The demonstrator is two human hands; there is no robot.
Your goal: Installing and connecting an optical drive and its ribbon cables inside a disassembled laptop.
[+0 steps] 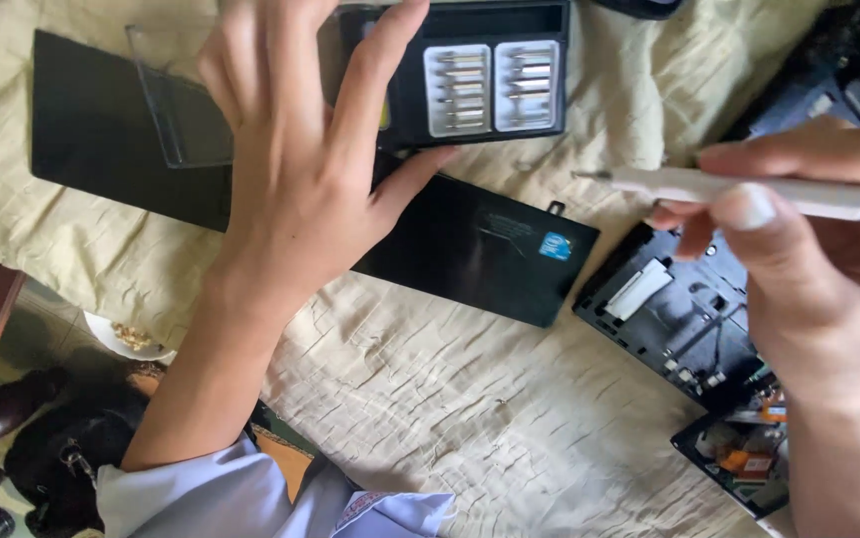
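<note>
My left hand [300, 149] is spread wide, fingers apart, over the black screwdriver bit case [480, 75], whose two clear trays hold several metal bits. The hand covers the case's left part and holds nothing. My right hand [799, 229] grips a white precision screwdriver [739, 187], its metal tip pointing left above the opened black laptop chassis [679, 319]. A flat black cover panel [480, 249] with a small blue sticker lies between the two hands on the beige cloth.
A crumpled beige cloth [450, 408] covers the work surface. A clear plastic lid [176, 105] rests on a black panel at upper left. Exposed electronics [744, 458] show at lower right. A dark bag and a plate [126, 339] lie on the floor at lower left.
</note>
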